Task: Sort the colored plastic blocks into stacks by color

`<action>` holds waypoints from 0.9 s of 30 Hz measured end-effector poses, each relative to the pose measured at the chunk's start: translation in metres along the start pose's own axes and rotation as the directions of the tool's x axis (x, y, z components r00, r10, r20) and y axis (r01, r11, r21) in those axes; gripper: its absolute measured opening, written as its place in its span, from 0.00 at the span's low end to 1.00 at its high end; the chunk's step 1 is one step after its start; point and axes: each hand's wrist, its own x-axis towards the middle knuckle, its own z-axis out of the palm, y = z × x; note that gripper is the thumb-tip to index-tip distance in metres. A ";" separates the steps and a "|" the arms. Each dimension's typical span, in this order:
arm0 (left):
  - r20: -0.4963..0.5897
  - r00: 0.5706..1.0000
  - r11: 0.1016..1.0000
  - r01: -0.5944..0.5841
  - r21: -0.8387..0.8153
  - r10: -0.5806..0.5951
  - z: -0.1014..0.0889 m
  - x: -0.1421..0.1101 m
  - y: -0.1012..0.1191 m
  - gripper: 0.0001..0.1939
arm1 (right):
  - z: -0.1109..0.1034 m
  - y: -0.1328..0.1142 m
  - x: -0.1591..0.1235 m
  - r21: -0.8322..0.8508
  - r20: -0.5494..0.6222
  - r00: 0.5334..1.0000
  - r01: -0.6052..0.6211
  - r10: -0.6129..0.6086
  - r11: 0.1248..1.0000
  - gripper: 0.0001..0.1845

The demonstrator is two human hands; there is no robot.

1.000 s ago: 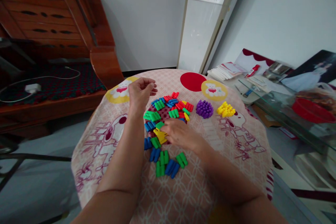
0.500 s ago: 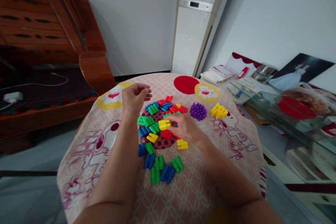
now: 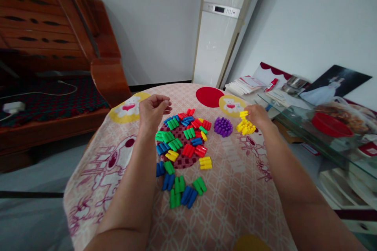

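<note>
My right hand (image 3: 257,116) pinches a yellow plastic block (image 3: 244,114) made of joined tubes. It is just above a group of yellow blocks (image 3: 246,126) at the right of the table; whether the held block touches the group I cannot tell. My left hand (image 3: 153,109) is above the table's far left part, empty, its fingers loosely bent and apart. Close to it lies a spread of loose blocks in the middle: green blocks (image 3: 167,137), blue blocks (image 3: 168,182), red blocks (image 3: 188,150) and a few yellow ones. A bundle of purple blocks (image 3: 223,126) stands beside the yellow group.
The round table wears a pink patterned cloth (image 3: 224,211). A wooden bench (image 3: 107,70) is at the left, a tall white cabinet-like unit (image 3: 216,43) behind. At the right, a glass shelf (image 3: 290,119) holds papers, a red bowl (image 3: 331,124) and a bag.
My right hand has moved right with the yellow block, from over the loose blocks to the yellow group. My left hand has hardly moved.
</note>
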 end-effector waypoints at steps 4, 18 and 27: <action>0.000 1.000 1.000 0.001 0.001 -0.001 0.000 0.000 -0.002 0.09 | 0.008 0.003 0.010 -0.070 0.144 0.988 0.063 -0.053 0.996 0.20; -0.013 1.000 1.000 0.016 0.012 -0.016 -0.003 0.000 0.001 0.09 | -0.001 -0.016 0.012 -0.100 0.234 0.971 0.078 -0.053 0.992 0.23; -0.026 0.999 1.000 0.026 0.018 -0.026 -0.003 -0.001 0.005 0.08 | -0.034 -0.088 -0.025 0.203 -0.034 0.947 0.319 -0.319 0.926 0.15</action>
